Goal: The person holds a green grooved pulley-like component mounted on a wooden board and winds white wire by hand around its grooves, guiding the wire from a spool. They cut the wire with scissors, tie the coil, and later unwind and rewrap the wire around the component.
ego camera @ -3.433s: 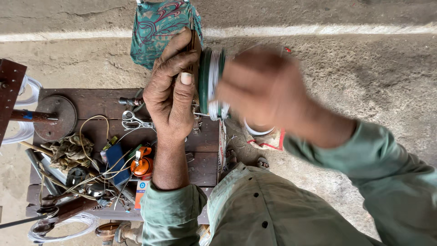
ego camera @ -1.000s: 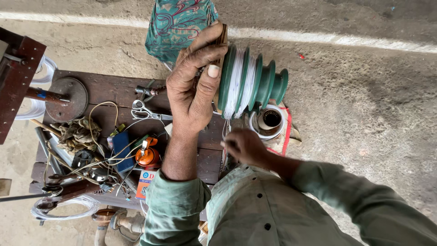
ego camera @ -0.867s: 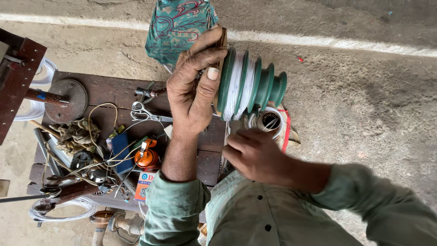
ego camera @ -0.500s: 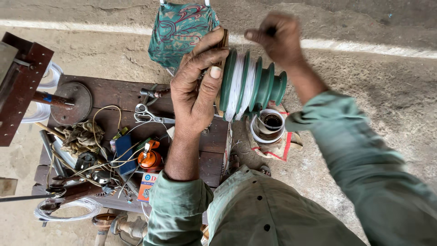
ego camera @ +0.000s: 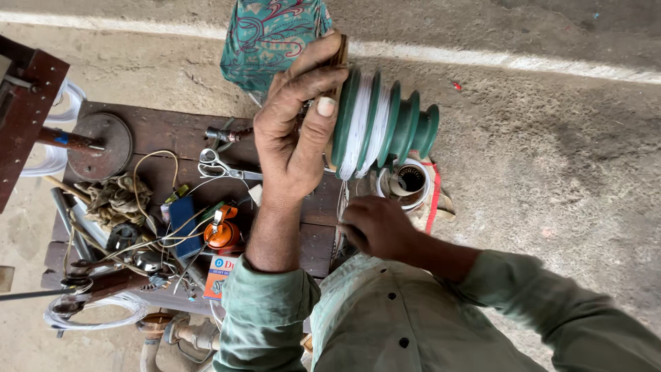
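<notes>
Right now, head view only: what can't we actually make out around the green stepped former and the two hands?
- Near face of the green stepped former: covered by the left hand.
- Fingers of the right hand: curled under, so the grip on the white wire cannot be confirmed.
- Inside of the tape roll: dark, partly behind the former.
- Tool pile on the wooden board: tangled, small parts unreadable.
- Patterned cloth: cut by the top edge.

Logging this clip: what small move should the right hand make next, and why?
Probably carry the white wire up around the green stepped former. The right hand pinches it low, the left hand holds the former up, and white turns already fill two grooves.
</notes>
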